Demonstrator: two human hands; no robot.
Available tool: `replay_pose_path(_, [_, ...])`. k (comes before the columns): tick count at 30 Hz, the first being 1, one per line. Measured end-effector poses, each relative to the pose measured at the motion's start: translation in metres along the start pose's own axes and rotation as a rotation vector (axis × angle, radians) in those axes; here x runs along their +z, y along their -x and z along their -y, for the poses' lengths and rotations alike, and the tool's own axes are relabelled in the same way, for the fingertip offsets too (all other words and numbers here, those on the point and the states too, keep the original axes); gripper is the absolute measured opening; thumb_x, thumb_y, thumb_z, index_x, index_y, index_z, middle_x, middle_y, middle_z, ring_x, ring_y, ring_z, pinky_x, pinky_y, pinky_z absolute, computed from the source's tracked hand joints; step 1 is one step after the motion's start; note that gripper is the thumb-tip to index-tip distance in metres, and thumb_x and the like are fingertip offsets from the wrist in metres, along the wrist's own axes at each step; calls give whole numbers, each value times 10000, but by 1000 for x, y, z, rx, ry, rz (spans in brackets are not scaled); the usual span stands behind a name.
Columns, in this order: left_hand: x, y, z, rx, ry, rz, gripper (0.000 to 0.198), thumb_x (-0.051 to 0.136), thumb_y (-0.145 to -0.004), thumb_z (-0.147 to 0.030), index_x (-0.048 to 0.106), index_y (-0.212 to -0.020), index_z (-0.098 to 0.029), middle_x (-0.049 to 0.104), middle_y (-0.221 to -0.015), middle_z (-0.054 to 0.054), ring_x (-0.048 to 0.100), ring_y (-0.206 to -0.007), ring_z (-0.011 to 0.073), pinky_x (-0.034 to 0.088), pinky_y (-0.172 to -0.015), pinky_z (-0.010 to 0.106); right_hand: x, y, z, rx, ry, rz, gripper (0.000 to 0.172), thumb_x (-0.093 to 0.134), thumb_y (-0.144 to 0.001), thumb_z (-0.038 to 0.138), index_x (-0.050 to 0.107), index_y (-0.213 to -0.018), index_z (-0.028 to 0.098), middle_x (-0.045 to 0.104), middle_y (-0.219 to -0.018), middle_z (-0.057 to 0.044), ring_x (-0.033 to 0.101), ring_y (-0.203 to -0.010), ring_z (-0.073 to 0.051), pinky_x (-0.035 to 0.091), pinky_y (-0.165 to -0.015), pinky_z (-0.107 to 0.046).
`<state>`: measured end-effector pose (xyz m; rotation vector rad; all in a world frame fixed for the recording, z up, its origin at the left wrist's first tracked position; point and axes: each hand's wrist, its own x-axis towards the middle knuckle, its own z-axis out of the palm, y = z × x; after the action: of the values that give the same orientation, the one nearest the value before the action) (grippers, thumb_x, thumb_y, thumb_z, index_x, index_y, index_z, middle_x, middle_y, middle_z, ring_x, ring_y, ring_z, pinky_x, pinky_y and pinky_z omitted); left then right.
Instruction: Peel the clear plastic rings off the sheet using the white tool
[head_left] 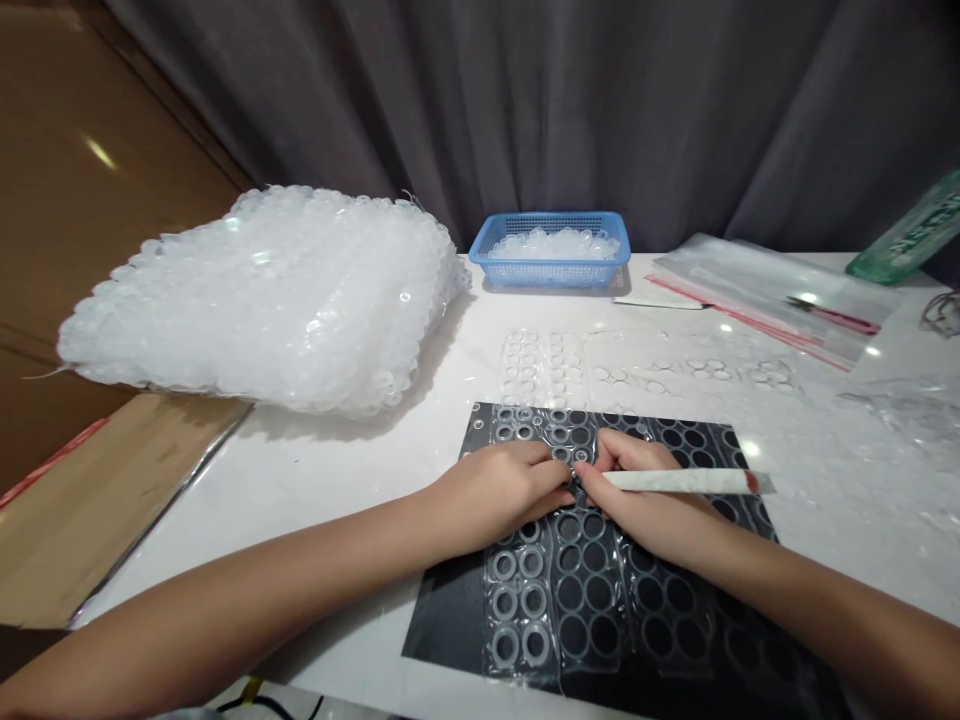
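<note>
My left hand [510,490] is closed, thumb and fingers pinched together over the black board [450,620]. What its fingertips hold, if anything, is too small and covered to make out. Close beside it, fingertips nearly meeting, my right hand [645,500] is closed around a slim white pen-like tool [675,481]. That tool points left, and its back end has a red mark and a clear tip. Beneath both hands lie clear plastic strips [587,580] with rows of round rings, thick-walled at the left and thinner at the right. The tool's working tip is hidden between the fingers.
A big bundle of translucent rings [277,300] rests at the left, by brown cardboard [142,480]. Behind the board stands a blue basket [551,275] of small clear pieces. Zip bags [742,280], pink-handled snips [836,315] and a green bottle [911,235] lie right.
</note>
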<state>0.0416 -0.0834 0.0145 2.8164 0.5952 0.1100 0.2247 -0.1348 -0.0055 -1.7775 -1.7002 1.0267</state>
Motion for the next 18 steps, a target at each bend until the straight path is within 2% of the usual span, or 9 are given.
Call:
replay_pose_path(2, [1,-2,-1,-2,-13,-2,269,364,-912,-271,577,-840,-123,539,-715,44,512,-626,129,439,-563,256,0,0,0,-13,34,-14,251,477,-793,324,372,-605,194,464,-550,31,414,-509,-92,282,-459,-232])
replay_pose_path(5, [-1,-4,0,-85,169,-92,197,397,-884,-250,533,-799,-136,540,-712,30,501,-622,114,423,-565,238,0,1,1,-14,45,-15,246,479,-781,298,354,-598,191,447,-547,34,405,-509,-90,289,-466,-230])
replay_pose_path(8, [-6,-6,6,-333,477,-256,216,357,-896,-283,474,-762,-160,515,-628,-13,483,-551,87,398,-517,210,0,3,1,-19,13,-14,253,479,-783,302,358,-591,191,469,-543,32,431,-512,-92,315,-473,-228])
replay_pose_path(10, [-11,-8,10,-478,633,-314,269,301,-917,-327,457,-768,-166,479,-559,-41,435,-453,66,359,-449,195,-1,3,3,-6,-71,13,257,483,-788,324,364,-600,195,511,-552,29,461,-503,-93,329,-456,-220])
replay_pose_path(11, [-14,-9,13,-503,665,-321,286,305,-916,-352,456,-760,-166,466,-539,-49,412,-425,59,340,-429,191,-3,2,4,21,-143,42,256,485,-790,341,363,-615,200,534,-558,29,472,-485,-92,333,-436,-214])
replay_pose_path(15, [-21,-14,18,-394,495,-294,278,480,-845,-345,426,-643,-161,443,-537,-49,398,-484,55,321,-465,186,-11,-7,8,141,-392,127,251,495,-788,381,343,-672,218,580,-564,33,461,-386,-83,328,-352,-198])
replay_pose_path(18, [-20,-14,18,-252,339,-213,84,490,-826,-240,504,-812,-159,517,-654,-24,461,-581,78,368,-535,201,-12,-18,7,94,-367,78,229,494,-787,350,351,-669,215,582,-565,32,456,-375,-74,335,-360,-198])
